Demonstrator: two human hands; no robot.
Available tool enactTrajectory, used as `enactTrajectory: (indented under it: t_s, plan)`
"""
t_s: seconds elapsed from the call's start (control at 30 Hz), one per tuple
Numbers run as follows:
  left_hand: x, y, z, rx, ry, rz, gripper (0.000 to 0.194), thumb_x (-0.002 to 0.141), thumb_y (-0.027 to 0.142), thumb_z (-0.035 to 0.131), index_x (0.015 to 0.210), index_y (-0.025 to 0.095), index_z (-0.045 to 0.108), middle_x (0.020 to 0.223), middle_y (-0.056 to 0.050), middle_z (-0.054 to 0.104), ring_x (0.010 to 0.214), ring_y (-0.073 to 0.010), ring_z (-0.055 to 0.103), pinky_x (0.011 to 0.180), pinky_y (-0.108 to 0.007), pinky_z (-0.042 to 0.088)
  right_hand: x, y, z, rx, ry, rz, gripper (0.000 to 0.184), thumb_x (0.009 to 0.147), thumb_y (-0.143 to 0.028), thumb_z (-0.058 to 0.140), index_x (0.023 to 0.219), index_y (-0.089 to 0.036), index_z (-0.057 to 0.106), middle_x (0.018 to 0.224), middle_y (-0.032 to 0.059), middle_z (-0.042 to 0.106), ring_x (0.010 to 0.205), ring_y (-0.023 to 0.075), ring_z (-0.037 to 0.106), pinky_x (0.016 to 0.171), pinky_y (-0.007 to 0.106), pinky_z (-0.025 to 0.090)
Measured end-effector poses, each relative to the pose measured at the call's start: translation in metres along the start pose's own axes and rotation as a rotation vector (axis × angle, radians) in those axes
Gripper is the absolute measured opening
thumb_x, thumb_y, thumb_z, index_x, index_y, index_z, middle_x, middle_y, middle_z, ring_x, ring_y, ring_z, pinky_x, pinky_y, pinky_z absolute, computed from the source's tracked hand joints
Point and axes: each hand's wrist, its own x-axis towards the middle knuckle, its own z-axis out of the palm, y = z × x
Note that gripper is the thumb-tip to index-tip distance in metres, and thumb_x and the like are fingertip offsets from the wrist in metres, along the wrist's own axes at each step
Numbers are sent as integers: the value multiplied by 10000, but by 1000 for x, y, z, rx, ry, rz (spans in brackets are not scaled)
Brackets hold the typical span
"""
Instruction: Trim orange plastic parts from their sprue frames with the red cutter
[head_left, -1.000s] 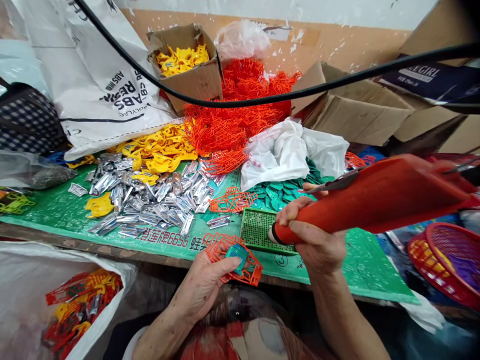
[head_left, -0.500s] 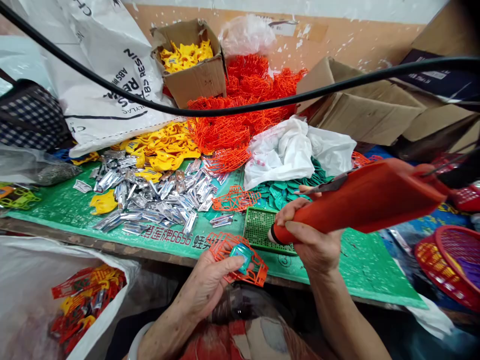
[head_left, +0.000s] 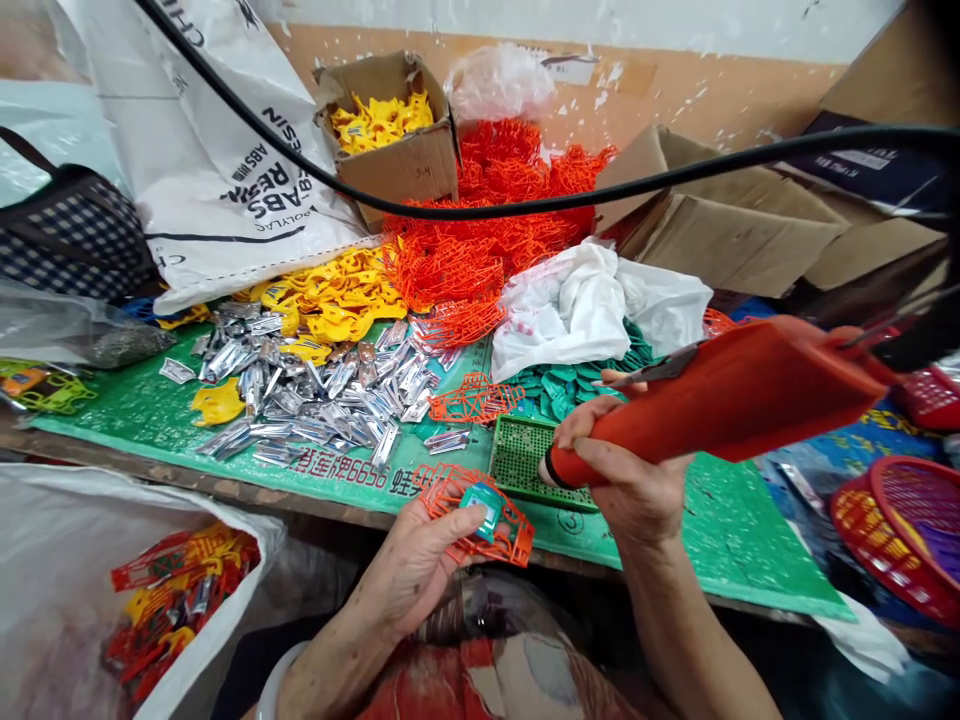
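My left hand (head_left: 416, 560) pinches an orange plastic frame (head_left: 517, 540), the thumb pressing a teal plastic piece (head_left: 482, 508) against its middle. In my right hand (head_left: 637, 480) is a red electric screwdriver (head_left: 697, 400), fingers wrapped round its body. Its narrow end, with a black band, points down-left over a green perforated tray (head_left: 517, 435); the bit cannot be made out. Another orange frame (head_left: 476, 398) lies just behind the tray. Silver metal pieces (head_left: 300, 395) are heaped to the left, and teal pieces (head_left: 559, 390) behind the tray.
Yellow parts (head_left: 330, 295) and piled orange frames (head_left: 480, 240) lie at the back. A black cable (head_left: 487, 212) crosses the view. A white sack (head_left: 247, 545) with assembled parts stands lower left. Cardboard boxes (head_left: 735, 225) and a red basket (head_left: 862, 530) are at right.
The view has shifted slightly, so the surroundings sit a little lower and to the right. Both hands keep their holds, with almost no movement.
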Motion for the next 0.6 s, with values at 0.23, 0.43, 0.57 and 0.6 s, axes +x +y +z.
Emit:
enactTrajectory:
  t_s: [0.23, 0.43, 0.57, 0.6]
  plan:
    - [-2, 2, 9, -55, 10, 15, 213, 734, 213, 813, 928, 172, 736, 859, -33, 744, 754, -189, 698, 753, -341, 584, -11, -40, 7, 242, -118, 25, 454, 709, -195, 776, 1118, -322, 623, 742, -33, 609, 652, 152, 584, 677, 351, 529]
    - [-1, 4, 10, -80, 12, 3, 248, 662, 215, 847, 887, 169, 752, 819, -33, 757, 696, -179, 692, 728, -296, 560, -23, -47, 24, 203, -195, 11, 224, 809, -419, 706, 1023, -377, 656, 592, -30, 526, 485, 157, 494, 541, 349, 490]
    - [0, 4, 7, -83, 41, -1, 260, 630, 221, 863, 860, 181, 750, 808, -24, 747, 701, -189, 687, 745, -318, 558, -27, -46, 32, 98, -216, 1, 289, 734, -459, 754, 991, -382, 648, 585, -23, 502, 486, 169, 493, 542, 363, 500]
    - [0, 3, 7, -83, 40, 1, 261, 633, 221, 862, 866, 185, 750, 815, -21, 746, 705, -188, 685, 746, -318, 557, -27, -47, 33, 81, -225, 8, 315, 720, -456, 763, 1002, -384, 643, 594, -23, 498, 496, 172, 497, 549, 367, 504]
